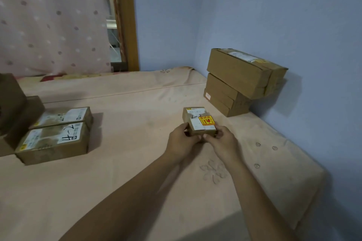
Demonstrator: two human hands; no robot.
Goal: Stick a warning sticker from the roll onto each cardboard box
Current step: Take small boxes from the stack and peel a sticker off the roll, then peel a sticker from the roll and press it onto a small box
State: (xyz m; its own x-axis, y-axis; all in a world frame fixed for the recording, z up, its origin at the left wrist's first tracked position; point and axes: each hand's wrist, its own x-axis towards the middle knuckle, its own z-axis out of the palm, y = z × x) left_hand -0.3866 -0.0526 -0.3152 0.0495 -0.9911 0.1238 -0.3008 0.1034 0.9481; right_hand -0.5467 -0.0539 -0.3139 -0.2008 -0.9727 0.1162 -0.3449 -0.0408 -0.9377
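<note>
A small cardboard box (196,120) with a white label and a yellow-and-red warning sticker (206,120) on its top sits at the middle right of the bed. My left hand (183,141) grips its near left corner and my right hand (223,140) grips its near right corner. Two flat cardboard boxes (56,137) with white labels lie side by side at the left, with no warning sticker visible on them. A stack of three larger boxes (239,82) stands against the blue wall at the back right. No sticker roll is in sight.
The bed's pink sheet (137,162) covers the whole work surface, and its right edge (305,197) drops off near the wall. More brown boxes (13,111) stand at the far left edge. A dotted curtain and a wooden door frame (125,17) rise behind the bed.
</note>
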